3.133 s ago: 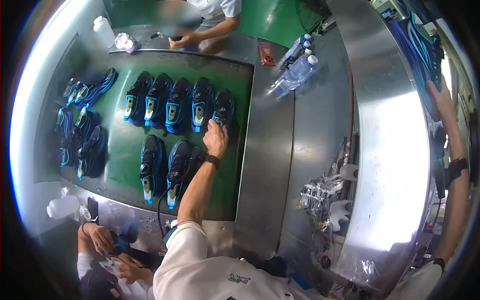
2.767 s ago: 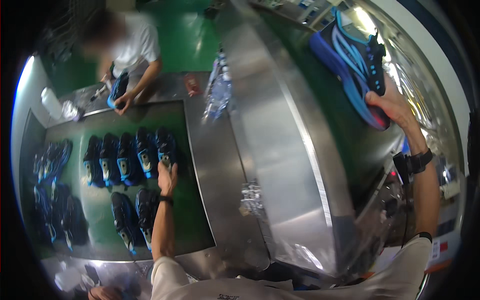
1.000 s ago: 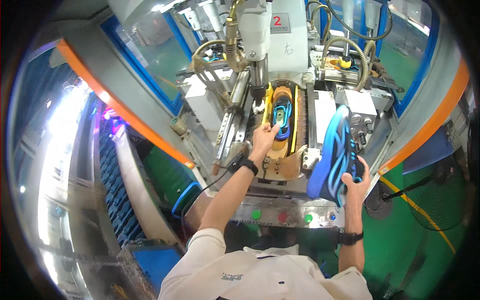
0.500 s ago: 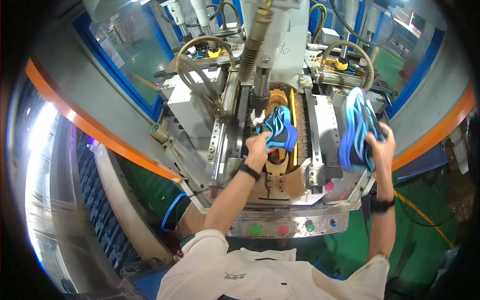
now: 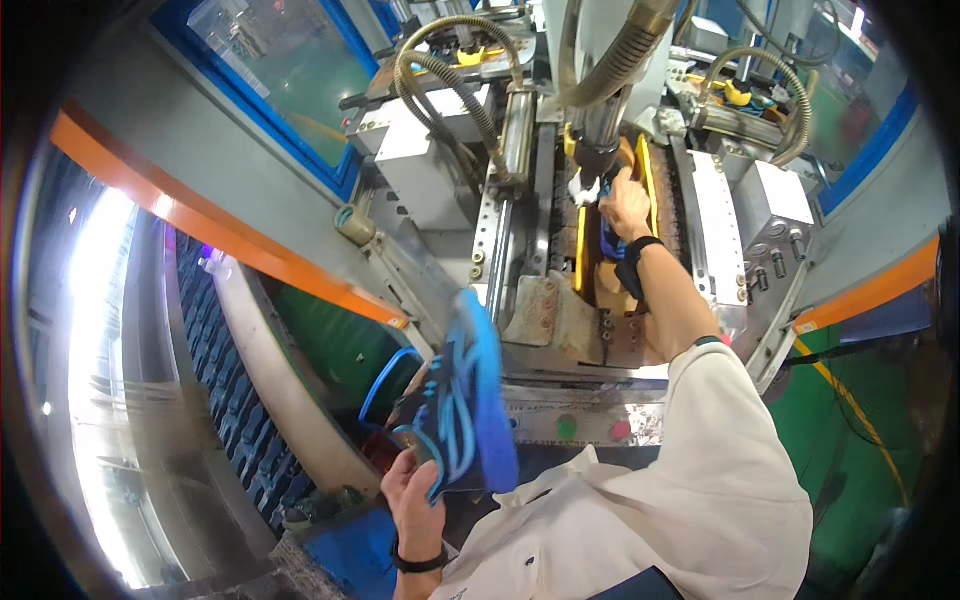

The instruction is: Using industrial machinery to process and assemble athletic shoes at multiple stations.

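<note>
At the lower left, my left hand [image 5: 415, 505] is closed around the heel end of a blue and black shoe upper [image 5: 468, 395], held up off the machine and a little blurred. Over the mould bed, my right hand [image 5: 628, 205] reaches in with its fingers bent onto a second shoe upper [image 5: 608, 243], blue and dark, mostly hidden under the hand. This one lies between two yellow side plates [image 5: 648, 185]. A tan last-shaped mould [image 5: 607, 285] shows below it. Just left of my right fingers is a white torn-looking piece [image 5: 582, 190] beneath the dark press rod [image 5: 600, 150].
A steel cylinder [image 5: 508, 220] and white box [image 5: 425, 175] flank the bed on the left, another white box [image 5: 775, 205] on the right. Ribbed hoses [image 5: 625, 65] hang overhead. Push buttons [image 5: 567, 427] line the front panel. A dark conveyor [image 5: 225, 380] runs at left.
My left hand has drawn back from the mould to the lower left, holding a shoe upper. My right hand has swung from the right side into the mould bed with the other upper.
</note>
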{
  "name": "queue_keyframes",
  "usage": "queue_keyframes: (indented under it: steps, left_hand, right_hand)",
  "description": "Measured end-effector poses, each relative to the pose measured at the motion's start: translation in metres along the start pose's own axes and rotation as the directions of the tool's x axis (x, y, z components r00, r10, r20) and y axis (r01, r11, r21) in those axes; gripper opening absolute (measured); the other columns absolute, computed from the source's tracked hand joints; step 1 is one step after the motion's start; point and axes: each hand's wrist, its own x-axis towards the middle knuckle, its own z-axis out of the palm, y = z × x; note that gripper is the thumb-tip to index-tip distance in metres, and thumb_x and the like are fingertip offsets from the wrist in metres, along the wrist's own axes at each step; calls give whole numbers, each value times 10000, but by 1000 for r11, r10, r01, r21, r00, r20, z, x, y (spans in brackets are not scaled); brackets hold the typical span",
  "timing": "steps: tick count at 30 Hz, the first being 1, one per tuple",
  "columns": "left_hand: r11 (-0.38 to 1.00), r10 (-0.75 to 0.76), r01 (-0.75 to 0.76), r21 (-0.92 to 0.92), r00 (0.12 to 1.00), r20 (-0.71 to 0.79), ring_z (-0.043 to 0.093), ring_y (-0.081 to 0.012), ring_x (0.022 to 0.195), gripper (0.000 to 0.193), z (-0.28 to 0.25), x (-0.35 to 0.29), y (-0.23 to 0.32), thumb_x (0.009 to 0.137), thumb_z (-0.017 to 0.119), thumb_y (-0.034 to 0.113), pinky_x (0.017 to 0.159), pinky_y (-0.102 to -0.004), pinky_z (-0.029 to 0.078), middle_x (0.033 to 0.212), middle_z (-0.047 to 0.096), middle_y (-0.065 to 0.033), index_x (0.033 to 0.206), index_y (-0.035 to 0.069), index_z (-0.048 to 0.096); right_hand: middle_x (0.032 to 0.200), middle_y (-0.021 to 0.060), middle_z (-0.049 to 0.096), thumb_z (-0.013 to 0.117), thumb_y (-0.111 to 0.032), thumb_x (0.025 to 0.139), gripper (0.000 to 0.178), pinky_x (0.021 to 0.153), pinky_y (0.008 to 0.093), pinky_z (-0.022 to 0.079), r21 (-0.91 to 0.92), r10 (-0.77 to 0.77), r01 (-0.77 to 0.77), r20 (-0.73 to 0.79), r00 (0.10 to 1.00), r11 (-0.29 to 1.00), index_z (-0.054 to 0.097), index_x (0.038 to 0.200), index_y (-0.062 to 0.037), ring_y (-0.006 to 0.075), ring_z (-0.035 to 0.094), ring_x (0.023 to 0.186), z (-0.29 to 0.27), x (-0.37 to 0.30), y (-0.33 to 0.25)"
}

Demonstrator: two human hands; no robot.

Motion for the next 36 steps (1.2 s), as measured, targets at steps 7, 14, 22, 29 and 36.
queue_keyframes:
  steps: [7,14,22,29,36]
  left_hand:
    - [712,564,-224,665,747,-353,613,-173,952,357,-64,-51,-63,856,675,163,704,-326,503,1068,612,-104,1153,2,560]
    - [988,61,-120,-98,881,-469,651,-219,863,257,-37,-52,-57,844,670,179,690,-369,538,970,659,-102,1011,-13,639]
    - [988,6,-72,-134,898,-439,669,-215,852,214,-14,-72,-69,841,669,174,677,-374,547,959,675,-90,983,17,638]
    - [992,-18,-36,-120,907,-421,661,-212,877,250,-11,-83,-77,820,695,182,697,-382,538,956,663,-75,996,16,630]
    - [991,-86,21,-131,853,-514,590,-194,989,332,-6,-110,-83,831,666,194,844,-421,466,1048,634,-61,1102,7,629]
  right_hand:
    - [1176,277,538,706,-137,730,708,753,483,539,95,-193,224,-260,946,970,345,1322,3,441,624,938,-17,-47,6]
    - [941,120,606,658,-69,713,263,758,407,523,549,-660,653,-226,717,522,595,967,-49,306,597,903,-16,-310,0]
    - [1129,170,524,510,-103,846,209,864,443,510,459,-764,622,249,595,635,538,1045,-43,363,513,1149,126,-378,52]
    - [1172,167,497,529,-140,868,231,919,496,470,533,-759,551,345,553,643,536,1086,-64,372,471,1200,114,-368,52]
    - [1298,243,509,591,-220,860,398,975,467,447,575,-752,492,425,503,654,517,1213,-51,407,516,1176,126,-365,51]
